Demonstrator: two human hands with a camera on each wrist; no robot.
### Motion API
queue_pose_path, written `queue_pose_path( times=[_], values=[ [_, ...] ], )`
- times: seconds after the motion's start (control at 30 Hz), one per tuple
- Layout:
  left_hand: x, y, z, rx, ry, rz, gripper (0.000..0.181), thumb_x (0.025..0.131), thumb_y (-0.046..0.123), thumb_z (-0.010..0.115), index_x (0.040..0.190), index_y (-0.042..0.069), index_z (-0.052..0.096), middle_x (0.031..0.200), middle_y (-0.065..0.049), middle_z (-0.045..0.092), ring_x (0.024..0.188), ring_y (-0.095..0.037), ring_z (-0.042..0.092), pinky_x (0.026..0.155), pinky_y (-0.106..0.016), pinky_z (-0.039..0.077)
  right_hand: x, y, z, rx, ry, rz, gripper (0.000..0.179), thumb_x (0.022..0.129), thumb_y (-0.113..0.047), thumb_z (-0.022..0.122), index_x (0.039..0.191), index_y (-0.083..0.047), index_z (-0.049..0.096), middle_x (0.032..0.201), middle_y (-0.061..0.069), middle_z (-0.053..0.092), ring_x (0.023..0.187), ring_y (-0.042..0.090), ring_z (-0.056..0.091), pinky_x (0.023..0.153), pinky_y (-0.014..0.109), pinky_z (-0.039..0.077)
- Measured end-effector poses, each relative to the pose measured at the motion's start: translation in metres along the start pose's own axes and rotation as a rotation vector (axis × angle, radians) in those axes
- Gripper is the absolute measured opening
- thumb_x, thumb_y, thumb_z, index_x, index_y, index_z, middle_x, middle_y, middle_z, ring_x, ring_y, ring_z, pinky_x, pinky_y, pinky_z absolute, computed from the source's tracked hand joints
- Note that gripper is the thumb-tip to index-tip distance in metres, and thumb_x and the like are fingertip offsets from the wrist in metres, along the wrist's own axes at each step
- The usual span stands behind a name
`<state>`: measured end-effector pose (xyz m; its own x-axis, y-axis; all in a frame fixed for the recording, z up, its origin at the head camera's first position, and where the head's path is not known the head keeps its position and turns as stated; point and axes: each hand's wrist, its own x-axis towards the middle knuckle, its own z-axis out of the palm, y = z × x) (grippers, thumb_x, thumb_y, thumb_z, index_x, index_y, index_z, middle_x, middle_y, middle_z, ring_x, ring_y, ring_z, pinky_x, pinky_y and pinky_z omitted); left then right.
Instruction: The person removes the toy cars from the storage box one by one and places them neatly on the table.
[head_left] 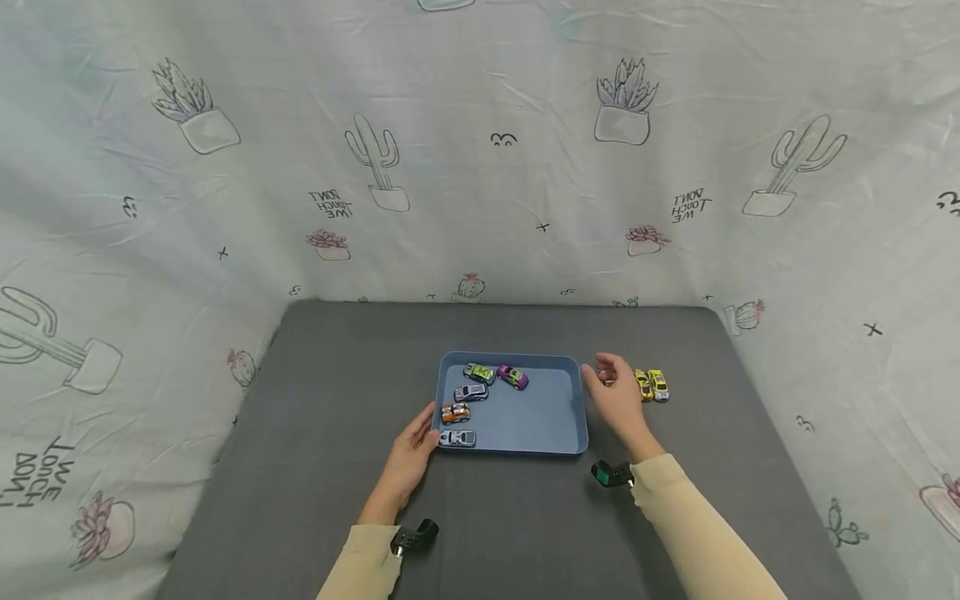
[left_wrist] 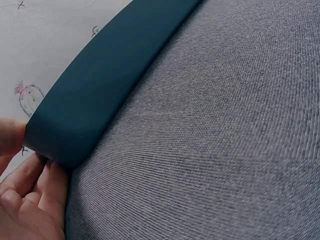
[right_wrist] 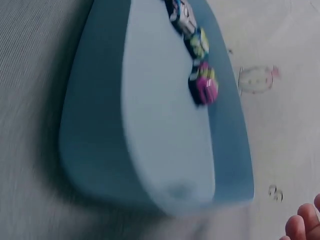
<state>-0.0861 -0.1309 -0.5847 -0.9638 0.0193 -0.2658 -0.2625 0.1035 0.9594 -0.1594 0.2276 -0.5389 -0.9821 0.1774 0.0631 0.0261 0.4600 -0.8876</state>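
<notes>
A blue tray (head_left: 532,425) lies on the grey table, with several toy cars along its left and back parts. Among them are a purple car (head_left: 513,377), a green car (head_left: 479,372) and an orange-and-white car (head_left: 455,412). My left hand (head_left: 411,454) grips the tray's front left corner, thumb at the rim and fingers against the outer wall, as the left wrist view shows. Just beyond the tray's right edge, my right hand (head_left: 618,404) curls round a small reddish toy car (head_left: 604,377), mostly hidden by the fingers. Only its fingertips (right_wrist: 296,227) show in the right wrist view.
Two yellow toy cars (head_left: 651,385) stand side by side on the table, right of the right hand. Grey cloth (head_left: 345,358) covers the table. A pale curtain (head_left: 480,183) printed with cacti hangs behind it and along both sides.
</notes>
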Motion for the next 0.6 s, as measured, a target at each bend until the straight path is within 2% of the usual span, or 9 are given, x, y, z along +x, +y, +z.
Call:
queue_pose_path(
  times=[0.17, 0.37, 0.6],
  values=[
    [0.000, 0.000, 0.000, 0.008, 0.004, 0.003, 0.051, 0.101, 0.016, 0.053, 0.149, 0.027, 0.039, 0.152, -0.006, 0.037, 0.139, -0.022, 0.033, 0.111, -0.043, 0.031, 0.000, -0.011, 0.018, 0.005, -0.085, -0.010, 0.051, 0.093, -0.039, 0.064, 0.130, -0.005, 0.052, 0.122, 0.017, 0.054, 0.103, 0.026, 0.052, 0.085, 0.042, 0.046],
    [0.001, 0.000, 0.000, 0.009, 0.004, 0.009, 0.050, 0.101, 0.014, 0.052, 0.149, 0.025, 0.039, 0.152, -0.006, 0.037, 0.138, -0.022, 0.033, 0.111, -0.043, 0.031, -0.002, -0.017, 0.036, 0.000, -0.150, -0.008, 0.053, 0.093, -0.041, 0.064, 0.131, -0.006, 0.052, 0.123, 0.014, 0.055, 0.103, 0.027, 0.052, 0.085, 0.044, 0.046],
    [0.000, 0.000, 0.001, 0.004, 0.010, 0.010, 0.050, 0.102, 0.012, 0.051, 0.149, 0.022, 0.039, 0.152, -0.007, 0.037, 0.139, -0.023, 0.033, 0.111, -0.044, 0.030, -0.004, -0.024, 0.056, -0.004, -0.215, 0.043, 0.052, 0.093, -0.041, 0.065, 0.131, -0.007, 0.053, 0.122, 0.012, 0.056, 0.105, 0.025, 0.053, 0.085, 0.044, 0.048]
  ],
)
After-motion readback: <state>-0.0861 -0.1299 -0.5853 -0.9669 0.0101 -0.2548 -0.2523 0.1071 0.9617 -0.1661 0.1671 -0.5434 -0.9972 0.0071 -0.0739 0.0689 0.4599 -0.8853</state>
